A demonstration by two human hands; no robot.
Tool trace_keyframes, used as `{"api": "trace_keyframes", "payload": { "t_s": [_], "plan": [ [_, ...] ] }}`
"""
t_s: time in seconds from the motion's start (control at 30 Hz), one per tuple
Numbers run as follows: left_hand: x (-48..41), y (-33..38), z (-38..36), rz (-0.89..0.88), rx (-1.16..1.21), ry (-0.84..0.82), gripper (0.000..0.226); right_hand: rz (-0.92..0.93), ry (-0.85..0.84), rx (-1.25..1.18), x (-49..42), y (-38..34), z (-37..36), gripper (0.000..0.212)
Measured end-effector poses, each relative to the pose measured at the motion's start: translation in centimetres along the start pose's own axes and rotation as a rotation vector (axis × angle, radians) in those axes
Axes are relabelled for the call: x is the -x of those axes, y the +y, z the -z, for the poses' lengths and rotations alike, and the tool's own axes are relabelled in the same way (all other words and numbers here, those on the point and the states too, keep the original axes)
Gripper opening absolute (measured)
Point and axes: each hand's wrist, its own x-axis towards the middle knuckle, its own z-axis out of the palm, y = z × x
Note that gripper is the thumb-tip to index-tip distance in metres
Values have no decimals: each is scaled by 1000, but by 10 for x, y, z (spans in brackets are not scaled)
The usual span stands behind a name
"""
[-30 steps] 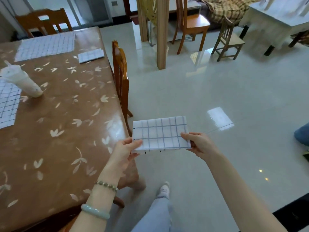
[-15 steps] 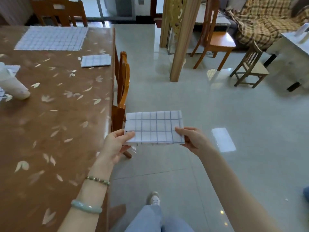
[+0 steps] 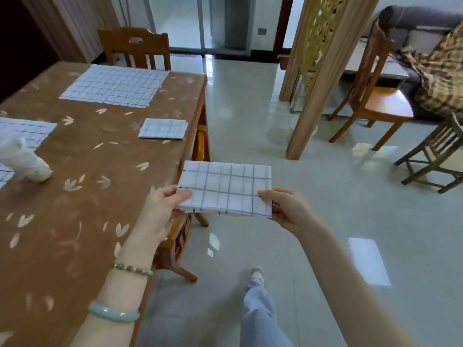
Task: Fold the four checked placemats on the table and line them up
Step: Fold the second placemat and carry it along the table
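A folded white placemat with a blue check (image 3: 226, 188) hangs in the air just off the table's right edge. My left hand (image 3: 160, 211) pinches its left end and my right hand (image 3: 285, 209) pinches its right end. On the brown leaf-patterned table (image 3: 82, 196) a second folded placemat (image 3: 162, 128) lies near the right edge. An unfolded placemat (image 3: 115, 85) is spread flat at the far end. Another unfolded placemat (image 3: 17, 141) lies at the left edge, partly out of frame.
A white crumpled roll-like object (image 3: 23, 162) lies on the left-hand mat. One wooden chair (image 3: 185, 221) is tucked under the table's right side, another (image 3: 135, 48) stands at the far end. A wooden pillar (image 3: 310, 83) and more chairs (image 3: 370, 96) stand on the tiled floor to the right.
I have walked forward along the table's right side, still holding the folded placemat in both hands. The folded mat on the table and the far unfolded one now appear closer.
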Motion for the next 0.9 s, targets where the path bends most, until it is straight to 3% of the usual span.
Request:
{"api": "trace_keyframes", "payload": {
  "t_s": [0.43,0.6,0.9],
  "plan": [
    [-166,86,-102,-55,40,158,11,-65,-185,137,-199,-167,-2,28],
    [-229,112,-102,-57,72,247,10,-89,-224,173,-269,-201,-34,25],
    [-377,157,-53,-50,18,267,10,-164,-261,253,-410,-240,-125,17]
  ]
}}
